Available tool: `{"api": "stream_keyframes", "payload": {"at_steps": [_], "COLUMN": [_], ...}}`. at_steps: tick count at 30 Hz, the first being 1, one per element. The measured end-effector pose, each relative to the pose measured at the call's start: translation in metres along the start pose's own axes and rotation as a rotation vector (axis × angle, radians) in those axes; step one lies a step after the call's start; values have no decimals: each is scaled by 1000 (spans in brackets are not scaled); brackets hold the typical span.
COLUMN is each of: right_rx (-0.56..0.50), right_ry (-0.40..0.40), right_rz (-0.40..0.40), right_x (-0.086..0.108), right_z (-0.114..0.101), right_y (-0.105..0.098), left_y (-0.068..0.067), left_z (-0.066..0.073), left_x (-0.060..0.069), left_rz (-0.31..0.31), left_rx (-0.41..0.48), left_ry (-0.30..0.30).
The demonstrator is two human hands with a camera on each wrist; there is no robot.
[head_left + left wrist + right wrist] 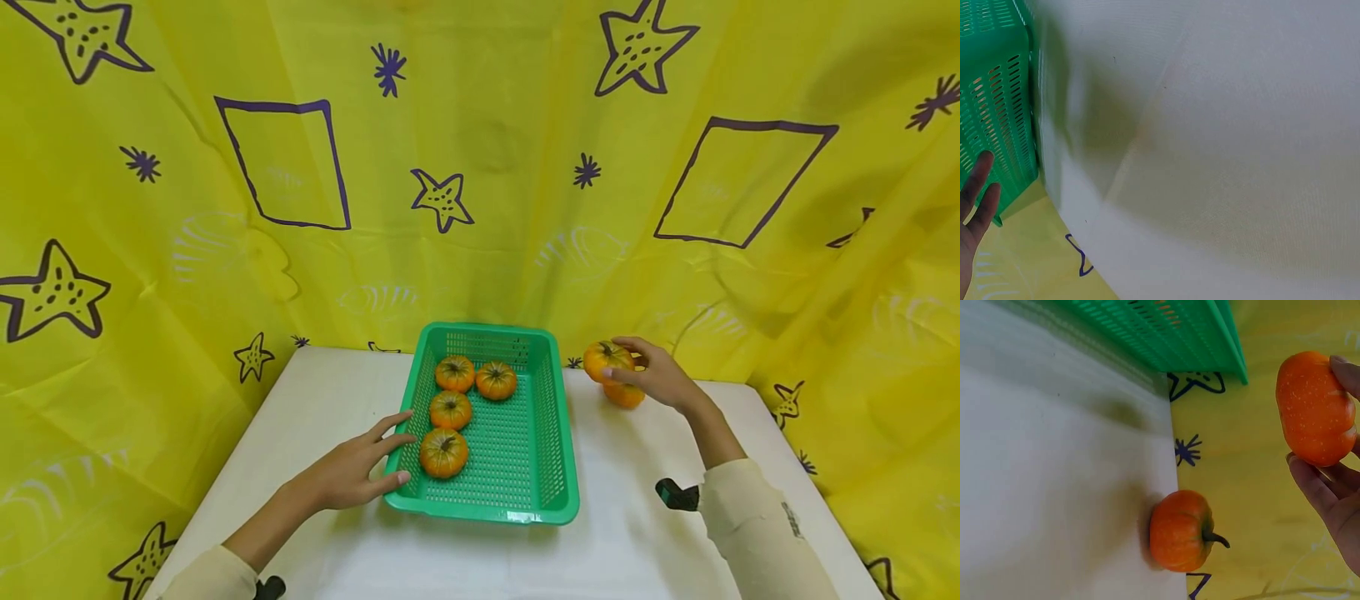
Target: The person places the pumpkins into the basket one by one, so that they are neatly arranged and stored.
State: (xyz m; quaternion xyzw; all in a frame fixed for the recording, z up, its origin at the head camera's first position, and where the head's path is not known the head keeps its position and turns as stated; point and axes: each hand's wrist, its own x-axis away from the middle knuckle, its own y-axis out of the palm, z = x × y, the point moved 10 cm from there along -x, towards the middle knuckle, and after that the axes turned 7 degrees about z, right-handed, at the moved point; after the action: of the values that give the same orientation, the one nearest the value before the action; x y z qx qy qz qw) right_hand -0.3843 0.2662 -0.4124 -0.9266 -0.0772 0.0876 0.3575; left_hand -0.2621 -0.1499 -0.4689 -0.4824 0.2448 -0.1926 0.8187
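My right hand (656,377) grips a small orange pumpkin (606,360) between thumb and fingers. In the right wrist view this pumpkin (1315,409) is held up off the table. Below it, a second pumpkin (624,396) with a dark stem sits on the table, to the right of the green basket (558,433). My left hand (348,471) rests on the basket's left rim, its fingers spread and fairly straight. Several pumpkins (443,453) lie inside the basket, mostly along its left side.
A white table (315,392) carries the basket. Yellow curtains (510,275) with starfish drawings stand behind it and on both sides. Dark straps or devices (677,494) show near both wrists.
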Motion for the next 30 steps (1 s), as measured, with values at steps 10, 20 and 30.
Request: {"api": "stream_keyframes", "payload": {"at_steps": [10,20,30], "right_rx": [-42,-114,-143], "right_ry": [-47,-75,-116], "right_rz": [-38,-63,-127], "right_x": [-3,-7,-14], "right_z": [-21,-40,-59], "right_y": [12,25,49], "left_y": [1,-1,0], "left_z": [1,1,0], "left_x": [0,0,0], "left_rz": [-8,6,9], "left_rx": [7,3,-8], "left_ry": [-3,5,7]}}
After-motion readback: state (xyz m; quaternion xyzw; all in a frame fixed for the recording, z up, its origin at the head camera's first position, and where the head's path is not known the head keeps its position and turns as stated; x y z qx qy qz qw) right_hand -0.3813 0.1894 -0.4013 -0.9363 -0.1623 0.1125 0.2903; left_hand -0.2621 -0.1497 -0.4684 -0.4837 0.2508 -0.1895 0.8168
